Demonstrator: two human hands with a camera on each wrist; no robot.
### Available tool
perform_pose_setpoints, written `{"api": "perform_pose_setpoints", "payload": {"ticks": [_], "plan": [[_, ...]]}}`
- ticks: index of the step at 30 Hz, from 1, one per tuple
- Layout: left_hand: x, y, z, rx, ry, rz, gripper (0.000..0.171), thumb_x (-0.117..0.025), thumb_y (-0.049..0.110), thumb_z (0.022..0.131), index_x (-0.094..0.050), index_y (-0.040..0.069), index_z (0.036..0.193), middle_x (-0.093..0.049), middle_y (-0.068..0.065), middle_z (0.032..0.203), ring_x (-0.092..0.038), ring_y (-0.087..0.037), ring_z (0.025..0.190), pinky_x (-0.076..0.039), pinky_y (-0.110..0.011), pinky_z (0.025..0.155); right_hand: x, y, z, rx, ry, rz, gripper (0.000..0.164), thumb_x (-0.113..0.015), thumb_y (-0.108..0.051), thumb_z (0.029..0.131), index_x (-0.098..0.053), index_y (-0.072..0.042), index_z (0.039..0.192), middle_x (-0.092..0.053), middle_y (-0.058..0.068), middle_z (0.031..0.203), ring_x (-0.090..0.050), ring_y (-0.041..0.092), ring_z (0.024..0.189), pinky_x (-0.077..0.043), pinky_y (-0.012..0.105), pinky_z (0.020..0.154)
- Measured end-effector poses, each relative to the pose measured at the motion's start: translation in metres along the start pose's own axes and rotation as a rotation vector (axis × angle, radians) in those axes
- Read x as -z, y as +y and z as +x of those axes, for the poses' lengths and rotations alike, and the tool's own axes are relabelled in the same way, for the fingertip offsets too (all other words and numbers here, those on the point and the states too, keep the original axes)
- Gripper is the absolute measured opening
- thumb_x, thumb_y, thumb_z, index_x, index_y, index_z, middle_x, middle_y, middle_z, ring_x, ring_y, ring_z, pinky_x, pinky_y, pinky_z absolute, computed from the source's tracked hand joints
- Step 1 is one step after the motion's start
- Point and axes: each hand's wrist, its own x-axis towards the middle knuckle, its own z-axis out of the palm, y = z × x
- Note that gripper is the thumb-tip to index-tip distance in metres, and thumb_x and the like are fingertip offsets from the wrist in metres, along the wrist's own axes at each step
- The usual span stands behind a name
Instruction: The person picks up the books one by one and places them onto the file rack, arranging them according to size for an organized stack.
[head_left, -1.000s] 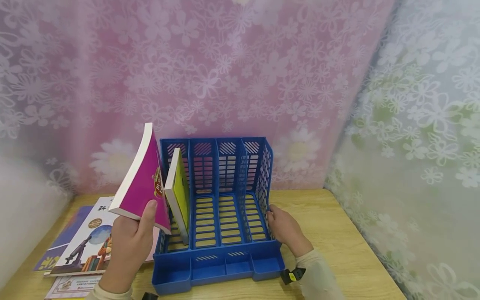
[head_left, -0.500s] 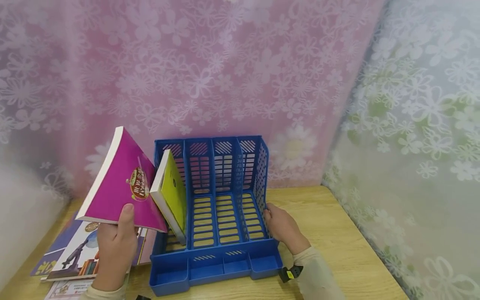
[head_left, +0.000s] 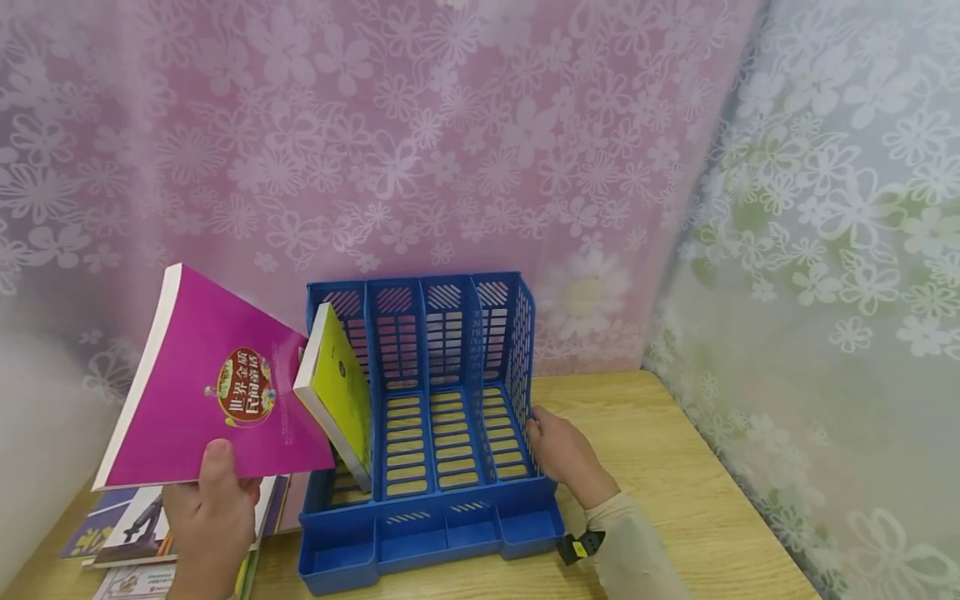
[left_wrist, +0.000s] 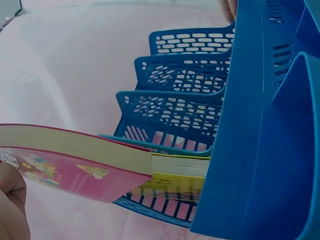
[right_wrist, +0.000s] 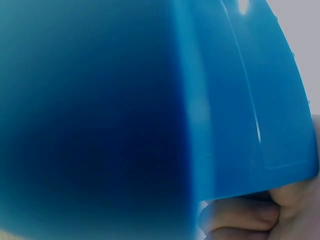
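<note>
My left hand (head_left: 213, 525) grips a magenta paperback book (head_left: 168, 392), thumb on its cover and fingers beneath. The book is tilted, its lower right corner by the left end of a blue file rack (head_left: 427, 510). A yellow-covered book (head_left: 341, 379) stands leaning in the rack's leftmost slot, and the magenta book's edge lies against it in the left wrist view. My right hand (head_left: 566, 454) holds the rack's right side panel near the front. In the right wrist view, curled fingers (right_wrist: 240, 215) show under the blue plastic edge.
Several books (head_left: 138, 529) lie stacked on the wooden table (head_left: 637, 500) left of the rack, partly hidden by the magenta book and left hand. The rack has upright dividers and shallow front trays (head_left: 341, 554). A pink floral curtain (head_left: 420, 150) hangs close behind.
My left hand has moved left and down with the magenta book, turning its cover more toward the head camera. The yellow book leans further left. My right hand stays on the rack.
</note>
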Motion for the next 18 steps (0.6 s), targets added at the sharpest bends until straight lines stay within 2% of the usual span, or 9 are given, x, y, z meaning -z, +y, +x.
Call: {"api": "perform_pose_setpoints", "payload": {"ticks": [4, 5, 7, 10, 13, 14, 15, 18], "plan": [[-0.006, 0.006, -0.012, -0.012, 0.042, -0.012, 0.035, -0.042, -0.001, 0.103, -0.046, -0.004, 0.137, -0.069, -0.016, 0.109, -0.074, -0.012, 0.072, -0.055, -0.017, 0.057, 0.001, 0.001, 0.000, -0.006, -0.005, -0.001, 0.047, -0.040, -0.022, 0.112, -0.046, 0.004, 0.151, -0.056, 0.025, 0.146, -0.056, 0.044, 0.132, -0.044, 0.058, 0.107], [-0.008, 0.009, -0.017, 0.002, 0.053, 0.004, 0.035, -0.042, 0.000, 0.103, -0.047, -0.003, 0.138, -0.068, -0.015, 0.111, -0.076, -0.014, 0.079, -0.057, -0.021, 0.063, 0.001, 0.001, 0.000, -0.008, -0.006, -0.005, 0.047, -0.040, -0.022, 0.112, -0.046, 0.004, 0.151, -0.056, 0.025, 0.146, -0.056, 0.044, 0.132, -0.044, 0.058, 0.107], [-0.011, 0.010, -0.024, 0.014, 0.061, -0.024, 0.038, -0.042, 0.000, 0.103, -0.045, -0.003, 0.140, -0.067, -0.016, 0.119, -0.077, -0.020, 0.095, -0.058, -0.031, 0.069, 0.002, 0.001, 0.001, -0.010, -0.005, -0.012, 0.047, -0.039, -0.023, 0.112, -0.046, 0.004, 0.151, -0.056, 0.024, 0.146, -0.056, 0.043, 0.132, -0.044, 0.058, 0.107], [-0.013, 0.006, -0.026, -0.009, -0.015, -0.060, 0.038, -0.038, -0.002, 0.104, -0.043, -0.004, 0.141, -0.068, -0.016, 0.120, -0.077, -0.019, 0.092, -0.059, -0.028, 0.069, 0.004, 0.000, 0.002, -0.012, -0.002, -0.014, 0.047, -0.039, -0.023, 0.112, -0.046, 0.004, 0.151, -0.056, 0.024, 0.146, -0.056, 0.044, 0.132, -0.044, 0.058, 0.108], [-0.013, -0.001, -0.023, -0.043, -0.138, -0.078, 0.038, -0.033, -0.007, 0.104, -0.042, -0.008, 0.140, -0.068, -0.018, 0.120, -0.077, -0.019, 0.094, -0.060, -0.028, 0.072, 0.004, 0.001, 0.002, -0.011, -0.005, -0.005, 0.048, -0.039, -0.023, 0.112, -0.046, 0.004, 0.151, -0.056, 0.025, 0.147, -0.056, 0.044, 0.132, -0.044, 0.058, 0.108], [-0.014, -0.002, -0.021, -0.045, -0.173, -0.059, 0.038, -0.033, -0.009, 0.104, -0.041, -0.010, 0.141, -0.068, -0.018, 0.121, -0.076, -0.019, 0.096, -0.060, -0.027, 0.073, 0.003, 0.001, 0.002, -0.011, -0.006, -0.002, 0.047, -0.039, -0.023, 0.112, -0.046, 0.004, 0.151, -0.056, 0.025, 0.147, -0.055, 0.044, 0.132, -0.044, 0.058, 0.108], [-0.015, -0.003, -0.020, -0.035, -0.180, 0.017, 0.038, -0.035, -0.008, 0.104, -0.042, -0.008, 0.141, -0.067, -0.015, 0.122, -0.075, -0.016, 0.097, -0.059, -0.025, 0.074, 0.003, 0.002, 0.002, -0.011, -0.007, -0.001, 0.047, -0.039, -0.023, 0.112, -0.046, 0.004, 0.151, -0.056, 0.024, 0.146, -0.056, 0.044, 0.132, -0.044, 0.058, 0.108], [-0.022, -0.006, -0.013, 0.078, -0.171, 0.221, 0.038, -0.041, -0.004, 0.105, -0.044, -0.001, 0.143, -0.065, -0.009, 0.126, -0.072, -0.012, 0.105, -0.058, -0.023, 0.080, 0.001, 0.003, 0.001, -0.012, -0.009, -0.001, 0.047, -0.039, -0.023, 0.112, -0.047, 0.004, 0.150, -0.056, 0.024, 0.146, -0.056, 0.043, 0.132, -0.044, 0.058, 0.108]]}}
